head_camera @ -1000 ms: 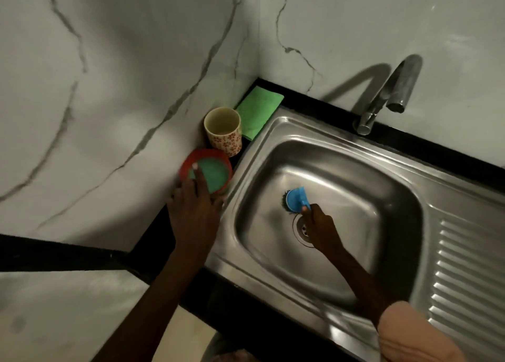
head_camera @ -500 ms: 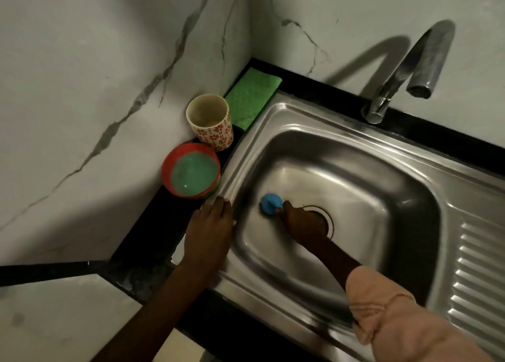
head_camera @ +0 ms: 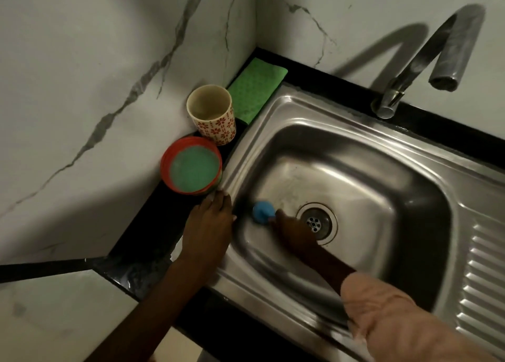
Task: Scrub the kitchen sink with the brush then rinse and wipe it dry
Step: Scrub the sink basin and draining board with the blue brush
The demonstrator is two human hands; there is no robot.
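Brush [head_camera: 263,211] | gripped in right hand [head_camera: 293,231] fingers | sink [head_camera: 355,148] floor

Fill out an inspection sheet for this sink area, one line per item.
Surface: steel sink, basin dull and smeared near the drain; black counter around it.
Job's things: blue brush against the basin's left wall; green cloth in the corner.
Clutter: floral cup; red tub of green soap.
Grips: right hand holds the brush; left hand rests flat on the rim.
Cables: nothing seen.
Surroundings: marble walls; faucet, no water running.
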